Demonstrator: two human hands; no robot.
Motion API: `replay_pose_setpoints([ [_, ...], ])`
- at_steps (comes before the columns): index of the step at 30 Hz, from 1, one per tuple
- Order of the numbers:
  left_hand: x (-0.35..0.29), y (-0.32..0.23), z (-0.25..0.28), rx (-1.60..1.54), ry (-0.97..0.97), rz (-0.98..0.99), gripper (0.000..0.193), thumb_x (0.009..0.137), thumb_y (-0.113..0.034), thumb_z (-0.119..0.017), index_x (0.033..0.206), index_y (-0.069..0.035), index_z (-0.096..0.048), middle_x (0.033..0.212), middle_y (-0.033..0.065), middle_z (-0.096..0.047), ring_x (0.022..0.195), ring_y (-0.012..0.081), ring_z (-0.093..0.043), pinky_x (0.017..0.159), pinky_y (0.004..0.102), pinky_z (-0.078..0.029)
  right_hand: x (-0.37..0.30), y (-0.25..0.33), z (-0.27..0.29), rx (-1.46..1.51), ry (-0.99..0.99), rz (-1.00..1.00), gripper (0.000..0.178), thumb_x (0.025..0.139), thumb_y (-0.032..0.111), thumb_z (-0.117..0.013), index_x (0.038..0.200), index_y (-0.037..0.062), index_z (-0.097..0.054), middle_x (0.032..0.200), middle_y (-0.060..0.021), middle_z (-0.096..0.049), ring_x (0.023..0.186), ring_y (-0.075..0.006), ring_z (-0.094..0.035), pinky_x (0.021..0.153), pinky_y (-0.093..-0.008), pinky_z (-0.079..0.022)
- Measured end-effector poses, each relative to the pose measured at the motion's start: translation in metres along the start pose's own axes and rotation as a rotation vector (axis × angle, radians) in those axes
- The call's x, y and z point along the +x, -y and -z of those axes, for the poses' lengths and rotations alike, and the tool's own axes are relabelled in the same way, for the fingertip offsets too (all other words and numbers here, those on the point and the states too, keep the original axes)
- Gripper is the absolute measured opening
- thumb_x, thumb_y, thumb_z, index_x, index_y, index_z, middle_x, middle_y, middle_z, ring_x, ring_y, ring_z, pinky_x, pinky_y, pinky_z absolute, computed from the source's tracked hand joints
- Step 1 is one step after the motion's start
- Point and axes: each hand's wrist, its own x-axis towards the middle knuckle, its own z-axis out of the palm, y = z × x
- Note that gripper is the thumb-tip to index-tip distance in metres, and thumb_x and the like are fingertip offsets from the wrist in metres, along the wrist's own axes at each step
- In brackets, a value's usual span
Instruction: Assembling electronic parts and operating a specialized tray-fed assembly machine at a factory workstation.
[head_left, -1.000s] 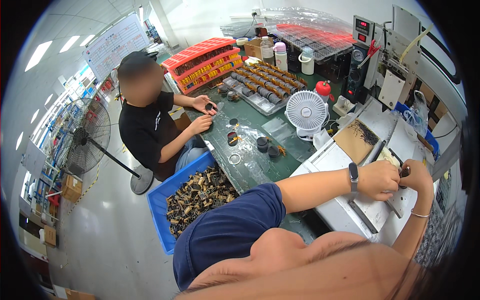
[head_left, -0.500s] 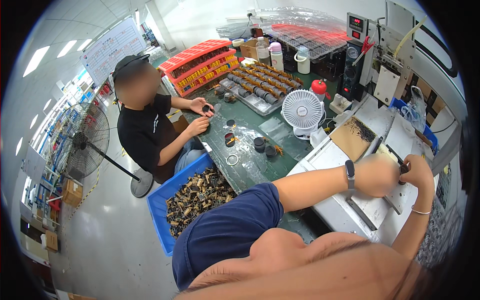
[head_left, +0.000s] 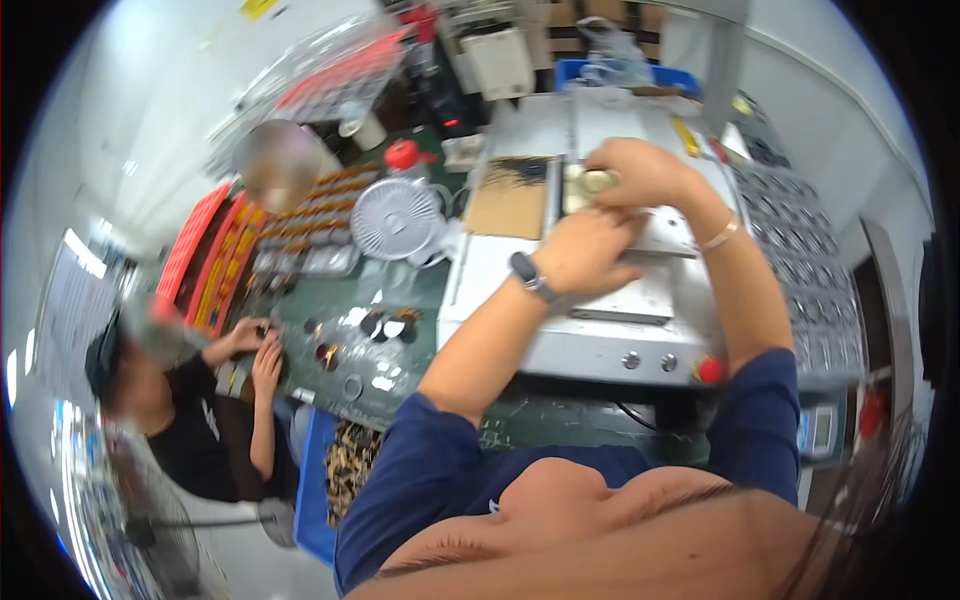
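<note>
My left hand (head_left: 590, 252) wears a dark watch and lies over the machine's work plate (head_left: 665, 232), thumb spread away from its stretched fingers; its fingertips are partly hidden below my other hand. Right beside it, my right hand (head_left: 645, 178), with a bracelet at the wrist, curls its fingers down at a pale round piece (head_left: 598, 181) on the machine. What those fingers grip is hidden. A tan board (head_left: 508, 208) with a bunch of thin dark pins (head_left: 520, 170) lies to the left of my hands.
A white fan (head_left: 395, 220) stands left of the machine. A co-worker (head_left: 215, 440) sits at the green table (head_left: 420, 320), hands together near small dark discs (head_left: 385, 326). A red button (head_left: 708, 370) is on the machine front; trays of round parts (head_left: 800, 265) lie right.
The view has swung right, bringing the machine to the middle. My left hand now shows from the back with its thumb out, and my right hand lies over its fingertips.
</note>
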Motion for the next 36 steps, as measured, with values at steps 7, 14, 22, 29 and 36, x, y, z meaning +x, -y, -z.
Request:
replay_pose_setpoints([
  [7,0.004,-0.003,-0.008,0.002,0.013,-0.05,0.067,0.079,-0.042,-0.072,0.128,0.001,-0.055,0.138,0.0217,-0.046,0.128,0.0377,-0.045,0.104,0.0431,-0.042,-0.006,-0.004,-0.005,0.064,0.042,-0.145,0.05,0.07,0.026,-0.07,0.114,0.0035,-0.069,0.1,-0.0209,-0.066,0.095,-0.0371,-0.064,0.084,-0.0426,-0.051],
  [14,0.003,-0.003,-0.001,-0.142,0.047,-0.05,0.062,0.079,-0.038,-0.072,0.124,0.002,-0.058,0.131,0.0205,-0.054,0.123,0.0357,-0.051,0.104,0.0425,-0.042,0.0,-0.009,-0.015,0.04,0.045,-0.143,0.051,0.07,0.026,-0.07,0.116,0.0032,-0.068,0.104,-0.0216,-0.067,0.097,-0.037,-0.064,0.087,-0.0418,-0.051],
  [22,0.005,-0.003,-0.003,-0.123,0.034,-0.09,0.054,0.078,-0.033,-0.072,0.118,0.002,-0.062,0.127,0.0189,-0.058,0.122,0.0341,-0.053,0.105,0.0415,-0.042,-0.003,-0.001,-0.012,-0.066,0.021,-0.191,0.05,0.071,0.029,-0.07,0.111,0.0008,-0.068,0.103,-0.0215,-0.068,0.098,-0.0368,-0.064,0.086,-0.043,-0.052],
  [29,0.005,-0.004,-0.002,-0.12,0.028,-0.094,0.053,0.078,-0.032,-0.073,0.118,0.002,-0.062,0.128,0.0184,-0.058,0.122,0.0343,-0.052,0.104,0.0421,-0.042,-0.007,-0.004,-0.014,-0.091,-0.087,-0.147,0.034,0.071,0.031,-0.07,0.086,0.0016,-0.07,0.081,-0.0196,-0.069,0.081,-0.0367,-0.067,0.073,-0.0455,-0.054],
  [36,0.004,-0.004,0.002,-0.15,0.07,-0.062,0.057,0.079,-0.032,-0.073,0.123,0.002,-0.06,0.131,0.0209,-0.056,0.126,0.0364,-0.05,0.108,0.0418,-0.039,-0.002,0.0,-0.01,-0.097,0.099,-0.2,0.038,0.073,0.029,-0.071,0.101,0.0039,-0.074,0.098,-0.0192,-0.067,0.093,-0.0351,-0.064,0.082,-0.041,-0.052],
])
